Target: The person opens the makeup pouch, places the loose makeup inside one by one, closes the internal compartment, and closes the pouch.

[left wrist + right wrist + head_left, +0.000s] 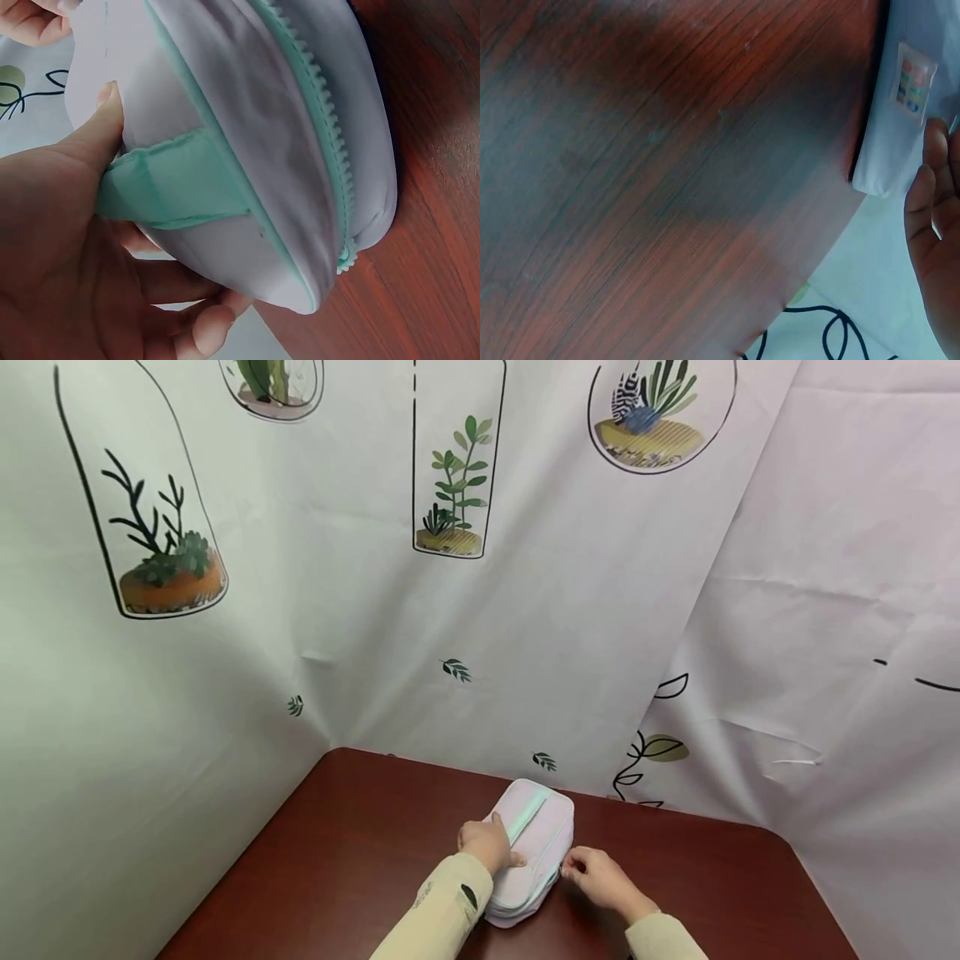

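A pale lilac zip pencil case (553,820) with a mint-green strap (528,817) lies on the table. My left hand (486,847) grips it from the left, thumb laid over the top. In the left wrist view the thumb is beside the strap and the other fingers reach round the case's edge; a mint zipper (319,97) runs along its side. At the right side of the case, my right hand (600,877) pinches what appears to be the zipper pull, mostly hidden by the fingertips. A small printed label (913,81) shows on the case in the right wrist view.
The dark red wooden table (390,827) ends at the back against a white cloth (360,635) printed with plants. More cloth hangs at the left and right. A black line drawing on the cloth (840,319) shows past the table edge.
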Available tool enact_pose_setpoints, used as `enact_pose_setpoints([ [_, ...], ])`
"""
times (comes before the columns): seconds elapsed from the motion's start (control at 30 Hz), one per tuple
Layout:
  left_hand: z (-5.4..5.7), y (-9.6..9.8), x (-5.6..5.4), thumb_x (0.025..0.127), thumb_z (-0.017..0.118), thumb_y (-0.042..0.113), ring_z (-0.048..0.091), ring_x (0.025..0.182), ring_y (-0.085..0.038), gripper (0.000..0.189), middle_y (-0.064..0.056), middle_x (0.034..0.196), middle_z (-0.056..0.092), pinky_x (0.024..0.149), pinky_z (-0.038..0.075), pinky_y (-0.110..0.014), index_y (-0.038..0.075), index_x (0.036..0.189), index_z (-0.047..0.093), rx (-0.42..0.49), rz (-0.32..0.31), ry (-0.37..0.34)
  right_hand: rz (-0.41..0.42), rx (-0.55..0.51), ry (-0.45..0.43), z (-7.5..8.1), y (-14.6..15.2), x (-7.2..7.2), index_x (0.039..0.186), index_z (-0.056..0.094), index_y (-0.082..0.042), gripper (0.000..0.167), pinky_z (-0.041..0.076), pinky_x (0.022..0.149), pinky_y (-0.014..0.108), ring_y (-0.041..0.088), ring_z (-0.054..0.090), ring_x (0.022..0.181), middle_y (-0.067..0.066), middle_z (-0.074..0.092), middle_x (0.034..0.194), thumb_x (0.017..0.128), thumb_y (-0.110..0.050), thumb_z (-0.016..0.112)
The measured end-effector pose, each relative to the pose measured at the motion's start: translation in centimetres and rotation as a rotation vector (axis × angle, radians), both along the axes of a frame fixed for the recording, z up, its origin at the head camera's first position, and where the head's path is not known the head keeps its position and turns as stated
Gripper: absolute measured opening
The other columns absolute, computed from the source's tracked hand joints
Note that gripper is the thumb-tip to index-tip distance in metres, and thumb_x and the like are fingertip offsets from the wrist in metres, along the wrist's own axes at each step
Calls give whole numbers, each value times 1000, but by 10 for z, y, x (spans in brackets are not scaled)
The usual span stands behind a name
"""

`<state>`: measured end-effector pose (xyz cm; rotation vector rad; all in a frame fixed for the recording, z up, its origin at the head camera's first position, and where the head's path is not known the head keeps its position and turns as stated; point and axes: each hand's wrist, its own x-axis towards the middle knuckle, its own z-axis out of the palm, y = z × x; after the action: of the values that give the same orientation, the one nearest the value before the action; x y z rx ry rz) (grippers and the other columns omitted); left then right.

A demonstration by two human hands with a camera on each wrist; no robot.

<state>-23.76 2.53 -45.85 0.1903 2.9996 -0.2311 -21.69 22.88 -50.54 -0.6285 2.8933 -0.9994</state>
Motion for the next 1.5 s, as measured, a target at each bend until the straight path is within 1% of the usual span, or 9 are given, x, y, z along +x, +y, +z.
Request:
enact_pose_setpoints([
  [0.33,1,9,1,68,50,77,52,54,-17,95,-7,89,68,51,43,-32,14,138,45,11,56,-1,128,-71,-93,1,-1,3,75,57,-10,12,38,56,23,1,43,62,-9,49,69,86,-8,61],
  [0.47,1,5,0,70,48,78,55,57,-18,97,-9,83,67,53,45,-32,8,137,46,61,53,-9,39,-44,-55,-3,-5,3,77,53,-11,13,36,55,24,3,41,61,-7,45,68,88,-10,60],
  [0.63,6,-12,-8,76,46,74,60,83,-22,87,-10,103,66,69,45,-37,3,125,57,238,12,-96,-76,-14,-60,-11,-7,4,81,52,-14,11,35,55,25,5,41,61,-5,44,69,90,-13,58],
  [0.73,13,-27,-17,88,46,58,58,95,-23,60,-8,111,63,77,43,-41,9,115,65,285,-58,-91,-103,0,-65,-13,-6,4,82,52,-14,10,35,55,26,8,42,61,-5,46,70,91,-14,58],
  [0.83,16,-41,-27,90,58,26,51,109,-24,33,-6,122,56,86,42,-43,21,122,62,285,-213,-54,-117,10,-57,-11,-5,3,82,53,-14,10,35,56,28,10,42,63,-4,46,71,90,-14,58],
  [0.9,15,-47,-31,80,66,6,42,122,-23,55,-1,133,48,91,40,-43,30,129,56,287,-320,-74,-125,16,-59,-9,-5,2,82,52,-14,10,35,56,29,11,42,63,-4,46,70,90,-13,58],
  [1.0,9,-49,-34,68,73,-5,26,135,-18,81,10,144,36,99,33,-42,35,134,49,265,-438,-145,-143,34,-59,-7,-6,1,81,52,-15,11,34,56,29,12,42,63,-4,45,69,89,-13,59],
  [1.2,2,-44,-34,63,81,3,17,138,-12,92,19,147,26,105,26,-40,35,139,41,106,-590,-133,-182,50,-8,-6,-3,-1,80,51,-16,13,34,56,30,11,42,62,-5,43,67,89,-10,59],
  [1.5,-2,-42,-39,55,87,35,39,126,-11,90,17,138,41,100,32,-40,38,135,47,17,-622,-34,-165,34,-19,-6,8,-3,85,52,-16,8,34,56,27,8,41,60,-6,42,67,91,-18,57],
])
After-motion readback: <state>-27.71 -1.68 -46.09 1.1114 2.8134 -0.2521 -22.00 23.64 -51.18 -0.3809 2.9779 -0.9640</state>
